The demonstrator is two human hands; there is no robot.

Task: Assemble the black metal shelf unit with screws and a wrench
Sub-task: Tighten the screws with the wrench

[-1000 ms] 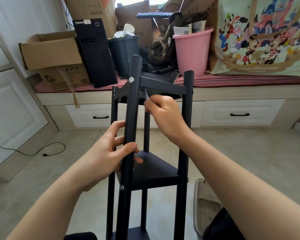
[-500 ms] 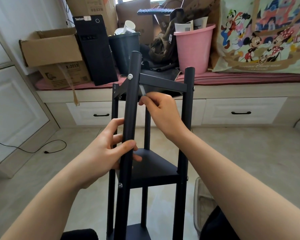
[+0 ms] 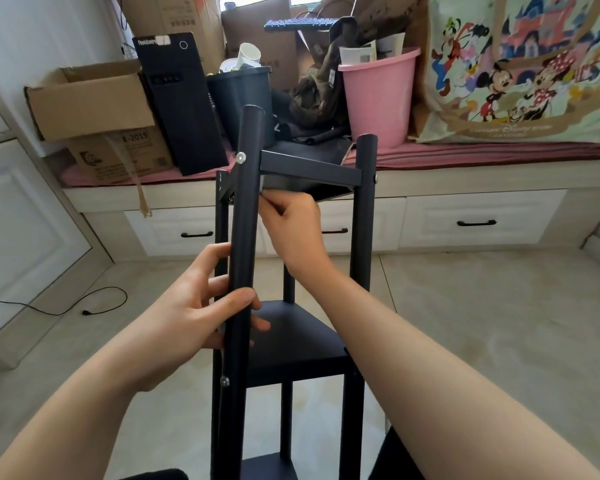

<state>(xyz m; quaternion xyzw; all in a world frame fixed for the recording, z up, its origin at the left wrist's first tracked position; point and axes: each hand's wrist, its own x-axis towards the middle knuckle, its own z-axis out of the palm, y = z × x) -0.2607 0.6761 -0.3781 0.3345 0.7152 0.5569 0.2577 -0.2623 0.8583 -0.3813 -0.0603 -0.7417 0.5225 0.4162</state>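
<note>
One black shelf unit (image 3: pixel 293 337) with four posts is being steadied: nearest post (image 3: pixel 245 216) grasped by left hand (image 3: pixel 194 306); right hand (image 3: pixel 297 225), fingers pinched at twelve o'clock, contents untellable.

The shelf unit (image 3: pixel 291 334) stands on the floor before a window bench (image 3: pixel 465 161). On the bench, from left: a cardboard box (image 3: pixel 90 102), a computer tower (image 3: pixel 181 105), a bin (image 3: pixel 239 95), a bucket (image 3: pixel 378 98) (papers inside), a printed bag (image 3: pixel 520 67). A cable (image 3: pixel 66 306) lies on the floor, left.
</note>
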